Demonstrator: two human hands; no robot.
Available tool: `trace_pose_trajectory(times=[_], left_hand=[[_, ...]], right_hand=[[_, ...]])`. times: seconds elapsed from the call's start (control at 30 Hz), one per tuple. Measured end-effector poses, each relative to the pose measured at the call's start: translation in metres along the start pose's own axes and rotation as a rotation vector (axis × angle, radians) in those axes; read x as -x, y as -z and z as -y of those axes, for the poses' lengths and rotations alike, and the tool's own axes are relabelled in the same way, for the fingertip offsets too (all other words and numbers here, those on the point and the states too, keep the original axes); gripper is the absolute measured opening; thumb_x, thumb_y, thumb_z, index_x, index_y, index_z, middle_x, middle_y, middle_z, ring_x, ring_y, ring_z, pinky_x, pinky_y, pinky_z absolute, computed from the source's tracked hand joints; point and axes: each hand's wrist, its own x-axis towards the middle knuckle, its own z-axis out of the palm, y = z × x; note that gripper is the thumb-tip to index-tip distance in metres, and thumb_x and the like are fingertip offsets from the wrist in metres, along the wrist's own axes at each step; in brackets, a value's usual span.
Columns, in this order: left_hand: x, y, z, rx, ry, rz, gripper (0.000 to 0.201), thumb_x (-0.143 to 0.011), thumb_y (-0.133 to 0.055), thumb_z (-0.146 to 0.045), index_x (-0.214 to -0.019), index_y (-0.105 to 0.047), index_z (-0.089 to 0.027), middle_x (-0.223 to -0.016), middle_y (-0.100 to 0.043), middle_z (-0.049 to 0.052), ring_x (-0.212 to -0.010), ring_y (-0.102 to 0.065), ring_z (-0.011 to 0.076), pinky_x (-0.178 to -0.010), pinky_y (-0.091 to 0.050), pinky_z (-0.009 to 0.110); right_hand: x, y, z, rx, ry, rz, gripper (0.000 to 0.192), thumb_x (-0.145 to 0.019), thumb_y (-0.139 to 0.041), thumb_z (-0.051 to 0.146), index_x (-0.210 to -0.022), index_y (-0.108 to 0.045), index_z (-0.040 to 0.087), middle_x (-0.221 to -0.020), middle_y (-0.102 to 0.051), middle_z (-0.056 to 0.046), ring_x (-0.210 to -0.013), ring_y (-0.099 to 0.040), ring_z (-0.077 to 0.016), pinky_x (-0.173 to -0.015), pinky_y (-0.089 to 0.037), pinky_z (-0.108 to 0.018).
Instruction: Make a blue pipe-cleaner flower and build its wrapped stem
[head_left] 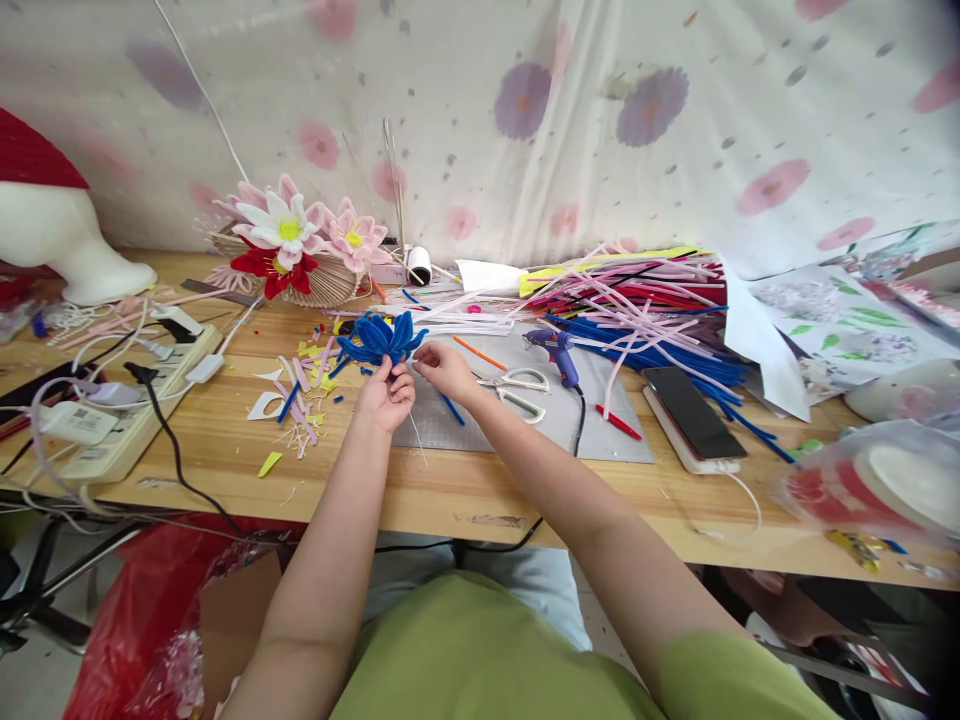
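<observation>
Green-sleeved arms reach over the wooden table (225,450); left hand (386,395) grips the blue pipe-cleaner flower (379,340) above scraps; right hand (444,368) pinches its petal; a hard tug could deform it.

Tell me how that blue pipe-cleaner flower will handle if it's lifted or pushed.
The blue flower is probably very light: the left hand holds it by fingertips alone. Its fuzzy looped petals likely bend and keep their shape rather than snap. It seems unlikely to roll or slip on the wooden table.
</observation>
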Motion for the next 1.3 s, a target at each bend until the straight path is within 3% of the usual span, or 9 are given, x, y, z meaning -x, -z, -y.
trace_pose_trajectory(times=[0.13, 0.33, 0.6, 0.73, 0.9, 1.0, 1.1, 1.2, 1.3], left_hand=[[0.000, 0.002, 0.000, -0.001, -0.025, -0.011, 0.024, -0.091, -0.032, -0.029, -0.079, -0.045, -0.013, -0.051, -0.036, -0.006, -0.033, -0.027, 0.0012, -0.026, -0.017, 0.010], [-0.002, 0.001, 0.007, -0.062, -0.063, -0.009, 0.025, -0.091, -0.034, -0.027, -0.071, -0.042, -0.014, -0.053, -0.036, -0.006, -0.034, -0.026, 0.0006, -0.026, -0.015, 0.009], [-0.004, -0.003, 0.014, -0.092, -0.050, -0.034, 0.022, -0.090, -0.038, -0.027, -0.074, -0.045, -0.014, -0.053, -0.036, -0.006, -0.033, -0.025, 0.0003, -0.026, -0.015, 0.010], [-0.008, 0.001, 0.019, -0.047, -0.001, -0.036, 0.022, -0.090, -0.037, -0.028, -0.080, -0.049, -0.012, -0.051, -0.037, -0.007, -0.033, -0.027, 0.0003, -0.026, -0.016, 0.009], [-0.012, 0.001, 0.025, -0.026, 0.023, -0.065, 0.022, -0.089, -0.039, -0.028, -0.080, -0.049, -0.011, -0.052, -0.038, -0.006, -0.032, -0.028, -0.0002, -0.026, -0.017, 0.009], [-0.014, -0.004, 0.033, -0.051, 0.021, -0.078, 0.022, -0.089, -0.039, -0.028, -0.080, -0.049, -0.011, -0.052, -0.038, -0.006, -0.033, -0.028, -0.0001, -0.026, -0.017, 0.009], [-0.015, -0.012, 0.046, -0.101, -0.006, -0.099, 0.020, -0.089, -0.040, -0.027, -0.079, -0.049, -0.012, -0.052, -0.038, -0.006, -0.032, -0.027, -0.0002, -0.026, -0.016, 0.009], [-0.015, -0.020, 0.061, -0.180, -0.078, -0.125, 0.016, -0.087, -0.044, -0.023, -0.076, -0.048, -0.013, -0.053, -0.039, -0.007, -0.032, -0.027, -0.0009, -0.027, -0.015, 0.009], [-0.014, -0.022, 0.071, -0.295, -0.205, -0.145, 0.014, -0.083, -0.051, -0.021, -0.072, -0.046, -0.014, -0.055, -0.040, -0.006, -0.033, -0.027, -0.0008, -0.028, -0.014, 0.010]], right_hand=[[-0.002, -0.005, 0.008, -0.305, -0.092, 0.032, 0.017, -0.072, -0.056, 0.035, -0.076, -0.056, 0.018, -0.070, -0.060, 0.001, -0.058, -0.053, -0.0082, -0.054, -0.045, -0.022], [-0.001, -0.009, 0.015, -0.067, 0.019, -0.166, 0.011, -0.071, -0.058, 0.028, -0.070, -0.059, 0.017, -0.068, -0.061, 0.001, -0.064, -0.055, -0.0104, -0.064, -0.045, -0.024], [-0.001, 0.004, 0.010, -0.217, -0.034, -0.140, 0.012, -0.071, -0.055, 0.028, -0.072, -0.058, 0.016, -0.066, -0.059, 0.002, -0.056, -0.051, -0.0072, -0.051, -0.042, -0.019], [0.022, 0.051, 0.003, -0.236, -0.058, -0.006, 0.022, -0.070, -0.057, 0.037, -0.075, -0.060, 0.016, -0.066, -0.059, 0.001, -0.055, -0.049, -0.0063, -0.049, -0.041, -0.018], [0.078, 0.148, -0.014, 0.020, -0.233, 0.309, 0.033, -0.070, -0.059, 0.046, -0.073, -0.065, 0.014, -0.073, -0.063, -0.005, -0.064, -0.056, -0.0104, -0.052, -0.044, -0.020], [0.098, 0.176, -0.022, 0.076, -0.319, 0.223, 0.033, -0.070, -0.058, 0.046, -0.072, -0.063, 0.013, -0.075, -0.064, -0.006, -0.063, -0.056, -0.0100, -0.051, -0.043, -0.020], [0.092, 0.155, -0.023, 0.067, -0.275, 0.092, 0.028, -0.069, -0.060, 0.043, -0.070, -0.059, 0.015, -0.068, -0.061, -0.003, -0.058, -0.054, -0.0092, -0.047, -0.040, -0.019], [0.068, 0.105, -0.019, 0.028, -0.184, -0.065, 0.024, -0.070, -0.058, 0.040, -0.071, -0.057, 0.016, -0.063, -0.058, 0.000, -0.053, -0.052, -0.0076, -0.049, -0.041, -0.019], [0.042, 0.061, -0.012, -0.063, -0.128, -0.108, 0.022, -0.071, -0.056, 0.038, -0.078, -0.058, 0.017, -0.067, -0.060, 0.001, -0.052, -0.052, -0.0077, -0.047, -0.042, -0.020]])
